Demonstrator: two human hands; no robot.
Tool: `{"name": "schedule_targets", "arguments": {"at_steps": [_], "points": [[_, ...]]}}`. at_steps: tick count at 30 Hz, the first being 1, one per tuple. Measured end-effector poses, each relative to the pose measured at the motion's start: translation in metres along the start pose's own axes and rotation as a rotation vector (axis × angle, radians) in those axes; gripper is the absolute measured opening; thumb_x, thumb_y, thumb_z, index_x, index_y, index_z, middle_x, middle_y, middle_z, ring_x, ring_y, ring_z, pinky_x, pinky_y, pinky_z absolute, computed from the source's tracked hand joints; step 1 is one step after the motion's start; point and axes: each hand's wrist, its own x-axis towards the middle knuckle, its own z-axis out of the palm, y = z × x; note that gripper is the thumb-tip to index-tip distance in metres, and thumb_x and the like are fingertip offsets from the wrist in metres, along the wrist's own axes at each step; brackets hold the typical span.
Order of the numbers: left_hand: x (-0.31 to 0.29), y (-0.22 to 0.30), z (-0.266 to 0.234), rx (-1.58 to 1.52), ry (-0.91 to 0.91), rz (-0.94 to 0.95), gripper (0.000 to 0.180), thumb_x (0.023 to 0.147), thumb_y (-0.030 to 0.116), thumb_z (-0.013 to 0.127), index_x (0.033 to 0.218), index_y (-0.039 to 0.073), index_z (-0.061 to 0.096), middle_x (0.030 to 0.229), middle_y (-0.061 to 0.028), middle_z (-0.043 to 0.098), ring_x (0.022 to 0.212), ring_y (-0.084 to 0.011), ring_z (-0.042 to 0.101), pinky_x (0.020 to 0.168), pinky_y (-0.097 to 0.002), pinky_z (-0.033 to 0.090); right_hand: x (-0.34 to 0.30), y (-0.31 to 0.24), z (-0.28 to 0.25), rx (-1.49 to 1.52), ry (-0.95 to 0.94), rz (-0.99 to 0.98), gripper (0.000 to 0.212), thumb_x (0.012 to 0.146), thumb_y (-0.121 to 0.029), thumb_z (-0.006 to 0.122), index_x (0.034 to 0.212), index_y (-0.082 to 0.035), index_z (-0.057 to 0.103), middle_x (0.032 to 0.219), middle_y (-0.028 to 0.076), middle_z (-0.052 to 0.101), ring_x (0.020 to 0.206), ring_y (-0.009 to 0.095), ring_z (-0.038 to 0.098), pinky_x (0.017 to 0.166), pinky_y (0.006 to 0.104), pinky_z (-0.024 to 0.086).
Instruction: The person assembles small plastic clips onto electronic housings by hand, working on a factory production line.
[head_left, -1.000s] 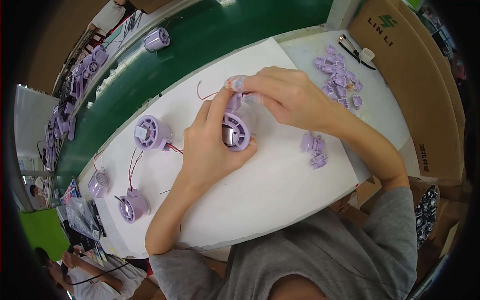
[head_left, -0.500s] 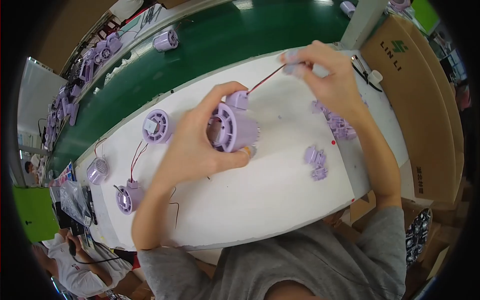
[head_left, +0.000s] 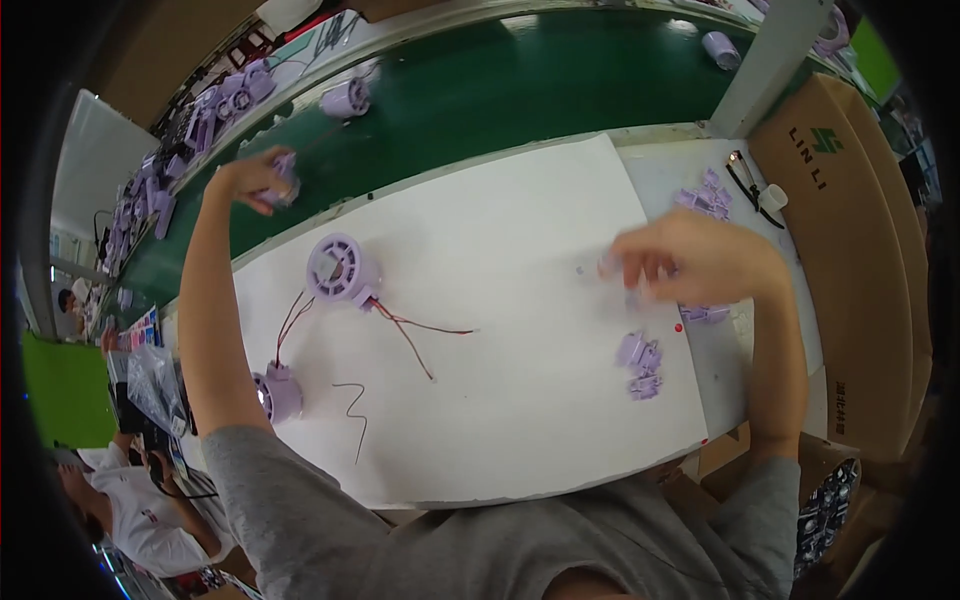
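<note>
My left hand (head_left: 258,182) is stretched out over the green belt at the far left. Its fingers are closed on a lilac plastic part (head_left: 285,180), whose full shape the hand and blur hide. Above the right side of the white board, my right hand (head_left: 700,258) is smeared by motion with its fingers bent; whether they grip anything cannot be made out. A round lilac housing (head_left: 343,270) with slotted openings lies on the board between my arms, its red and dark wires trailing right. Another lilac housing (head_left: 283,393) with wires is partly covered by my left arm.
Small lilac clips (head_left: 640,366) lie on the white board (head_left: 500,420), with more pieces (head_left: 706,195) beyond its right edge. A thin bent wire (head_left: 358,415) rests at left. The green belt (head_left: 480,90) carries housings. A cardboard box (head_left: 850,270) stands right; a person (head_left: 150,510) sits lower left.
My left hand has left the middle of the board, where it held a lilac housing, for the belt at far left. My right hand has let go of the wires and come down nearer the clips.
</note>
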Motion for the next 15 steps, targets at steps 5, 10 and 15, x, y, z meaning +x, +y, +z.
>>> {"name": "schedule_targets", "arguments": {"at_steps": [5,10,15], "points": [[0.000,0.069,-0.002,0.744,0.124,-0.213,0.104,0.056,0.025,0.074,0.141,0.020,0.015,0.141,-0.0215,0.022,0.117,-0.0387,0.043,0.088,-0.0531,0.043,-0.009,-0.010,0.040,-0.318,0.016,-0.085,0.033,0.069,-0.005,0.060,0.101,-0.004,0.052,0.087,0.014,0.056,0.073,0.028,0.060,0.063,0.0338,0.047],[0.042,0.117,0.039,1.016,0.557,0.352,0.107,0.055,0.023,0.076,0.141,0.020,0.012,0.142,-0.0203,0.020,0.121,-0.0357,0.039,0.097,-0.0462,0.038,0.002,-0.018,0.051,-0.322,0.035,0.007,0.025,0.072,-0.001,0.057,0.096,-0.004,0.050,0.090,0.014,0.051,0.076,0.036,0.058,0.067,0.0413,0.047],[0.082,0.101,0.058,1.085,0.667,0.289,0.079,0.063,0.011,0.070,0.131,0.008,0.029,0.118,-0.0176,0.048,0.106,-0.0324,0.051,0.085,-0.0405,0.047,0.024,-0.003,0.046,-0.231,0.227,-0.112,0.022,0.074,-0.001,0.057,0.094,-0.003,0.051,0.091,0.013,0.050,0.080,0.033,0.057,0.069,0.0383,0.046]]}}
